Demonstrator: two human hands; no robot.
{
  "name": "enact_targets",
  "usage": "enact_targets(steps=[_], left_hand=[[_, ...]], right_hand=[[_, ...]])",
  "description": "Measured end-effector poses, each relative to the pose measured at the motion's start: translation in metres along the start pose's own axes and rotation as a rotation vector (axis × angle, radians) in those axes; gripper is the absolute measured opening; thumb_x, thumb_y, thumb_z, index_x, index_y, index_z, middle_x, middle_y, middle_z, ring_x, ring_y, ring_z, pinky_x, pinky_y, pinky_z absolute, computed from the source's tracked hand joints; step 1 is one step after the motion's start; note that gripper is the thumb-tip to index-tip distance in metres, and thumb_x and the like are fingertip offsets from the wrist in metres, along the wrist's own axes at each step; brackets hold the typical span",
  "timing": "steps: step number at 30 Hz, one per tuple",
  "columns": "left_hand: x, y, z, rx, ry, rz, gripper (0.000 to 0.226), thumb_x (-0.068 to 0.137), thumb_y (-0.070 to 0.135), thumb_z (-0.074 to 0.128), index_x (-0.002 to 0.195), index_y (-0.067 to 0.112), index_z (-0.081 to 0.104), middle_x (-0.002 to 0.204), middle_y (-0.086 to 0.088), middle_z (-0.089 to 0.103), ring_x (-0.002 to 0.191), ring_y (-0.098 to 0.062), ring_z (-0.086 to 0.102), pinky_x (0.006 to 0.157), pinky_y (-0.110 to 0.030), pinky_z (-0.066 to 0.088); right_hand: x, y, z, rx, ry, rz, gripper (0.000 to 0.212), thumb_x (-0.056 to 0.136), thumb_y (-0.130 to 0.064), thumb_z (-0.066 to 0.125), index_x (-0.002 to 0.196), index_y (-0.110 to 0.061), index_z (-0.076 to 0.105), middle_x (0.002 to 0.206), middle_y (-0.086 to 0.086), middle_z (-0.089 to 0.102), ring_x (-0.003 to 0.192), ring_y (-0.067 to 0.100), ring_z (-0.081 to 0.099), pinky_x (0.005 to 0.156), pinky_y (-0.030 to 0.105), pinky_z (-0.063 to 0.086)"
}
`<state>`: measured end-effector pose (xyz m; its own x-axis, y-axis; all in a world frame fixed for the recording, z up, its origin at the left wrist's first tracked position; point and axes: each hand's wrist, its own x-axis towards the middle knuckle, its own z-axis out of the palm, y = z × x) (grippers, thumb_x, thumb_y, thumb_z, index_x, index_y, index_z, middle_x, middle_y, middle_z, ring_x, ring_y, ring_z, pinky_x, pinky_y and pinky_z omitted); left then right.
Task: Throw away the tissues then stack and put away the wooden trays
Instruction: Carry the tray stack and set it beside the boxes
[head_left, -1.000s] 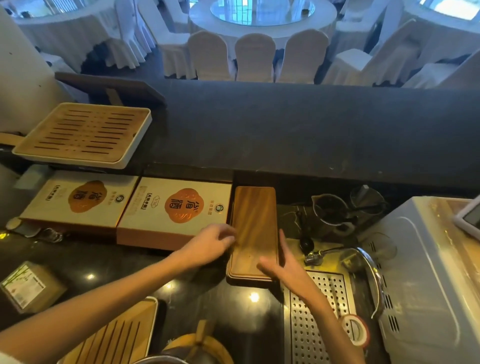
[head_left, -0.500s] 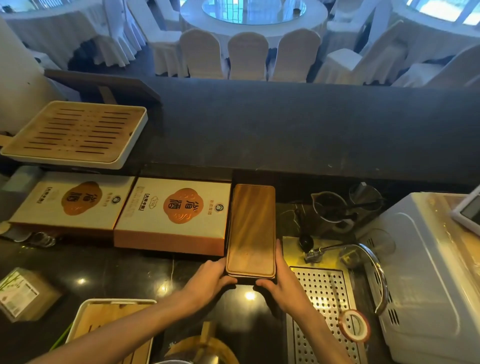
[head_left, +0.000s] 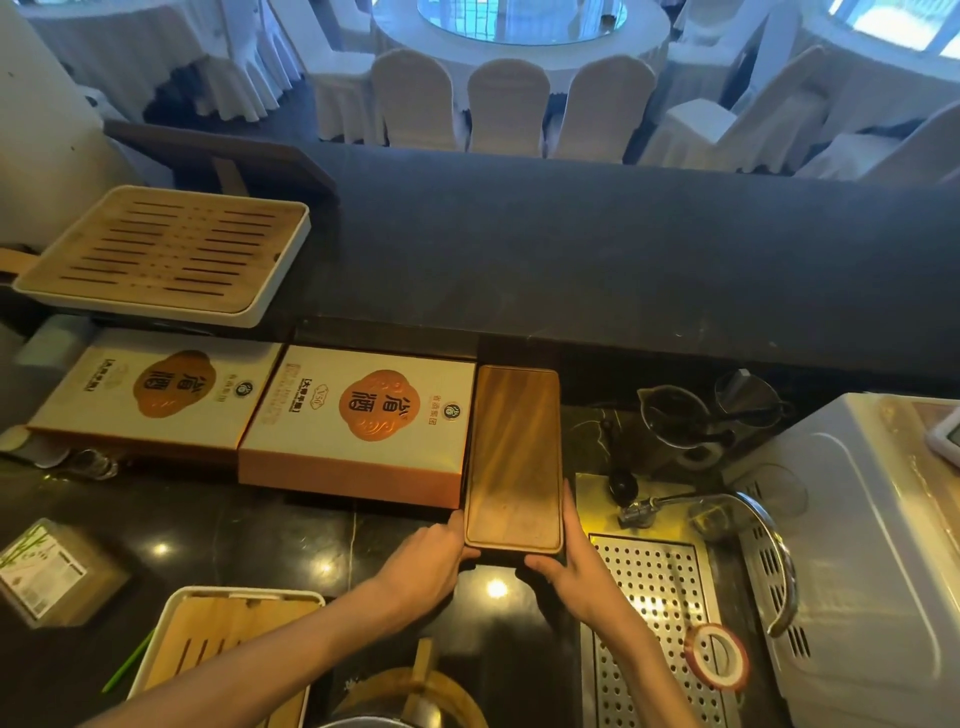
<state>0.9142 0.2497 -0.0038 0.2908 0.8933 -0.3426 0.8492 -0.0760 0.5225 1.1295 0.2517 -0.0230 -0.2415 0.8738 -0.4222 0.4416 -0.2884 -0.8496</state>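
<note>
A long dark wooden tray (head_left: 514, 457) lies lengthwise on the black counter, between a gift box and the sink area. My left hand (head_left: 428, 558) grips its near left corner and my right hand (head_left: 569, 558) grips its near right corner. A slatted bamboo tray in a white frame (head_left: 161, 254) rests on the raised ledge at the far left. Another slatted tray in a white frame (head_left: 228, 639) sits at the near left, partly hidden by my left forearm. No tissues are visible.
Two white and orange gift boxes (head_left: 358, 421) (head_left: 150, 395) lie left of the dark tray. A perforated metal drain tray (head_left: 654, 623) with a tape roll (head_left: 717, 656), a tap (head_left: 727, 512), glass pitchers (head_left: 675, 415) and a white appliance (head_left: 862, 545) fill the right. A small packet (head_left: 47, 571) lies at left.
My hands slid from the middle of the dark wooden tray down to its near corners. The tray now sits straighter and further back beside the gift box.
</note>
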Motion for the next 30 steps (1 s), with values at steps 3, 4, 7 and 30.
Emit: enact_targets(steps=[3, 4, 7, 30], left_hand=[[0.003, 0.000, -0.004, -0.047, -0.060, -0.011, 0.048, 0.099, 0.018, 0.053, 0.144, 0.013, 0.038, 0.116, -0.006, 0.071, 0.110, -0.016, 0.068, 0.095, -0.032, 0.056], [0.006, -0.002, -0.008, -0.119, -0.127, -0.029, 0.052, 0.098, 0.022, 0.053, 0.147, 0.016, 0.034, 0.123, -0.006, 0.068, 0.116, -0.016, 0.064, 0.100, -0.034, 0.053], [0.015, -0.010, -0.018, -0.450, -0.398, -0.053, 0.076, 0.092, 0.041, 0.060, 0.154, 0.028, 0.018, 0.153, 0.002, 0.042, 0.140, -0.015, 0.041, 0.116, -0.038, 0.032], [0.030, -0.003, 0.021, -1.430, -0.242, -0.519, 0.043, 0.099, 0.036, 0.048, 0.137, 0.015, 0.047, 0.136, -0.009, 0.060, 0.133, -0.022, 0.049, 0.123, -0.045, 0.022]], right_hand=[[-0.001, -0.001, -0.002, 0.040, -0.029, -0.011, 0.102, 0.090, -0.018, 0.066, 0.153, -0.036, -0.012, 0.148, -0.022, 0.020, 0.139, 0.000, 0.018, 0.115, 0.025, 0.019], [-0.001, -0.001, -0.004, 0.064, -0.051, -0.020, 0.102, 0.089, -0.023, 0.067, 0.153, -0.036, -0.011, 0.148, -0.025, 0.018, 0.139, -0.001, 0.020, 0.113, 0.022, 0.021], [-0.002, -0.003, -0.009, 0.259, -0.094, 0.009, 0.117, 0.067, -0.062, 0.075, 0.153, -0.041, -0.003, 0.148, -0.028, 0.024, 0.134, 0.000, 0.031, 0.105, 0.016, 0.033], [0.024, 0.000, 0.031, 0.701, 0.254, 0.207, 0.068, 0.087, -0.057, 0.045, 0.146, -0.023, 0.039, 0.141, 0.007, 0.054, 0.130, 0.027, 0.051, 0.113, 0.053, 0.036]])
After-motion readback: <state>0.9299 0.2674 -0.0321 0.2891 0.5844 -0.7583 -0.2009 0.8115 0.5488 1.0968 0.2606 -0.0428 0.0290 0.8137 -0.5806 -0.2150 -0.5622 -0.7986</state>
